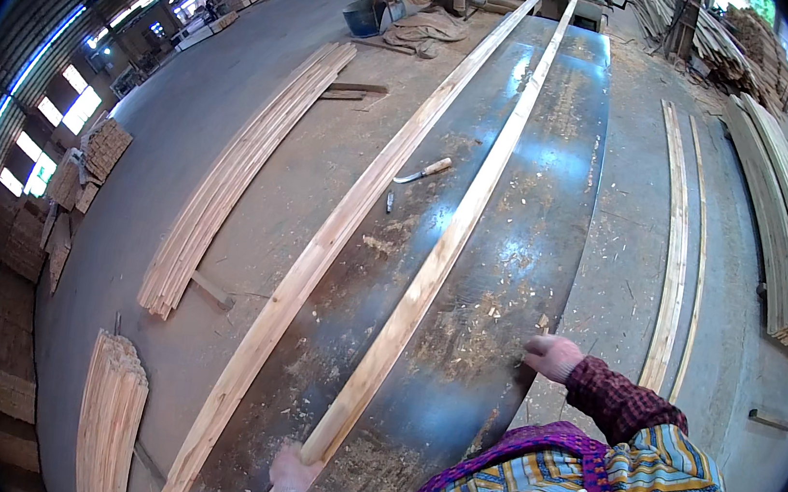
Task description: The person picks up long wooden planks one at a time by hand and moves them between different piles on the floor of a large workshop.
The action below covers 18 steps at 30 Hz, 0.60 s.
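My left hand [293,471] is closed around the near end of a long, pale wooden strip [444,257], its fingers partly hidden by the wood. The strip runs away from me along a dark, shiny worktable [539,253] strewn with shavings. At the table's right edge, my right hand [553,357] has its fingers curled in; whatever they may hold is hidden. A second long wooden strip [348,226] lies to the left, along the table's left side. Between the strips rest a curved tool with a wooden handle [436,166] and a small dark tool [389,203].
Bundled strips [246,181] lie on the floor at left, with an upright-looking bundle [110,418] nearer. Two loose strips [671,248] lie right of the table, beyond them a board stack [780,227]. A dark bucket [366,16] and crumpled cloth [428,28] are at the far end.
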### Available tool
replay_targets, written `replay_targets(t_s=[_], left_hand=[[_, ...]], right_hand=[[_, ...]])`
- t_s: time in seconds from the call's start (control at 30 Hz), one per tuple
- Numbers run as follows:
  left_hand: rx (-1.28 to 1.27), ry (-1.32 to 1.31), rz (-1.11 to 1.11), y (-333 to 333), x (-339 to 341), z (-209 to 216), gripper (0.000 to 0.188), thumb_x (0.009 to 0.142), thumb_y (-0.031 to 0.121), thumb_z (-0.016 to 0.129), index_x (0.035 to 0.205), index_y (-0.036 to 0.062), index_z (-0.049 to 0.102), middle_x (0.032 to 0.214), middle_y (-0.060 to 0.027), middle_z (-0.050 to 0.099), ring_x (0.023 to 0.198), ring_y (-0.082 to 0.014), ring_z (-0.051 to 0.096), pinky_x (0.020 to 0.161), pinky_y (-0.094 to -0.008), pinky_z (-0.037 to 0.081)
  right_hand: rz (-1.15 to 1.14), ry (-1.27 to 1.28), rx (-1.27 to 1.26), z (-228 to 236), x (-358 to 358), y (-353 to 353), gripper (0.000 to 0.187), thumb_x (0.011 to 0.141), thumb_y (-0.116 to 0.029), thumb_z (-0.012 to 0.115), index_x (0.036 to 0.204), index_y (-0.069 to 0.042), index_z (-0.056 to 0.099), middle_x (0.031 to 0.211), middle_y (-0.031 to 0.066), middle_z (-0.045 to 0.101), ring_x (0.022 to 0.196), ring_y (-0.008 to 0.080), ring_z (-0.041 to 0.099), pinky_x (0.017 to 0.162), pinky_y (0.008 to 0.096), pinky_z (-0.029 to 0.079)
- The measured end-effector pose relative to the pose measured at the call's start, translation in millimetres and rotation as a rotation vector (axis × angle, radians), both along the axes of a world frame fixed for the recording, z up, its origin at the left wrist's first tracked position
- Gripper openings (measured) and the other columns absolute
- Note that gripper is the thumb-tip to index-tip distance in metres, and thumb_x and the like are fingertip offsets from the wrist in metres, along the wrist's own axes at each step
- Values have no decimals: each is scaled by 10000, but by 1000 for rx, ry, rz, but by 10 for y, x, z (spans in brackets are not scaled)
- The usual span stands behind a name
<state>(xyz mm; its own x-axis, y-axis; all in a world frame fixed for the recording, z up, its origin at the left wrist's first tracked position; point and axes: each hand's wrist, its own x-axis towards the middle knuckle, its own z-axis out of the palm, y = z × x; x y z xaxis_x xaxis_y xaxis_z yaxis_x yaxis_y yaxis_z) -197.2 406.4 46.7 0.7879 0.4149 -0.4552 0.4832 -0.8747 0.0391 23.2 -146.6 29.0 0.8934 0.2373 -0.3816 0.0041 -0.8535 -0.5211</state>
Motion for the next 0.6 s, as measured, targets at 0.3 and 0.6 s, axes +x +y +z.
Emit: replay_targets(t_s=[0.3, 0.6], left_hand=[[-148, 191, 190, -609, -1302, 200, 407, 760, 402, 805, 1062, 129, 797, 955, -187, 769, 959, -342, 750, 834, -506, 578], [-244, 87, 220, -1109, -1462, 128, 358, 745, 335, 779, 1024, 110, 796, 927, -168, 772, 934, -325, 755, 799, -473, 584]], right_hand=[[1049, -514, -153, 185, 522, 1691, 714, 708, -394, 858, 1307, -118, 585, 1296, 99, 634, 1270, 278, 584, 1020, 436, 476], [1263, -190, -370, -428, 557, 1573, 411, 785, -311, 801, 1138, -137, 684, 1062, 86, 731, 1007, 326, 723, 820, 491, 588]])
